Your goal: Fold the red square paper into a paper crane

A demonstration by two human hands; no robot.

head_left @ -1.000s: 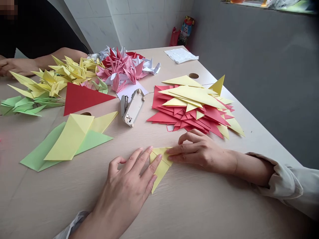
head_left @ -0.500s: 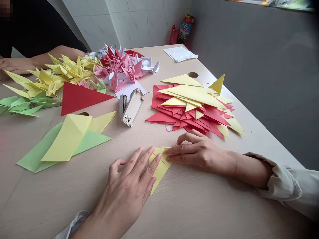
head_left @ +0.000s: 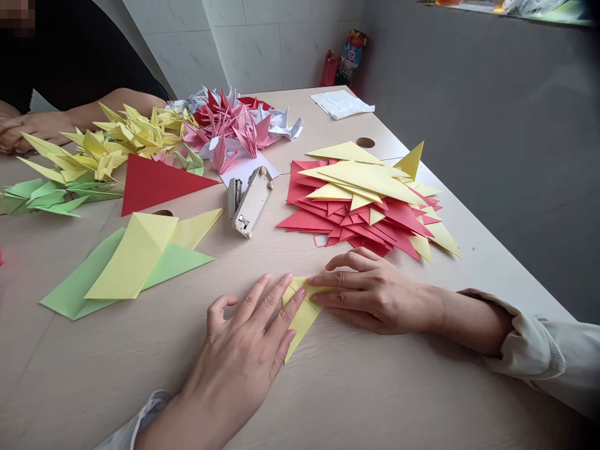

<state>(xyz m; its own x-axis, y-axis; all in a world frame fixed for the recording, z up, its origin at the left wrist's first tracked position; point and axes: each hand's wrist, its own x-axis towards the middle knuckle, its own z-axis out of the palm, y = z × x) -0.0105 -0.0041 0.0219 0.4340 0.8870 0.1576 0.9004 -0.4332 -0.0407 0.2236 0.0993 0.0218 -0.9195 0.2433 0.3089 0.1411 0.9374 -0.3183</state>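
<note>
A small folded piece of yellow paper point(head_left: 304, 320) lies on the table in front of me, with creases across its upper part. My left hand point(head_left: 246, 347) rests over its left side, fingers spread and fingertips pressing on the paper. From the right, my right hand point(head_left: 375, 292) reaches in with fingers stretched out. Its fingertips touch the paper's upper right edge, and its thumb is hidden. Just beyond the hands lies a pile of red folded papers point(head_left: 347, 220) with yellow folded papers point(head_left: 375, 181) on top.
A stapler point(head_left: 253, 203) lies on its side mid-table. Left of it are a red paper triangle point(head_left: 157, 187) and yellow paper point(head_left: 135, 256) over green paper point(head_left: 70, 290). Yellow paper cranes point(head_left: 100, 147) and pink ones point(head_left: 237, 128) are heaped farther back, near another person's hand point(head_left: 40, 131).
The fingers of my right hand have shifted slightly along the paper's upper edge. The view has moved a little, and the other person's hands look closer together.
</note>
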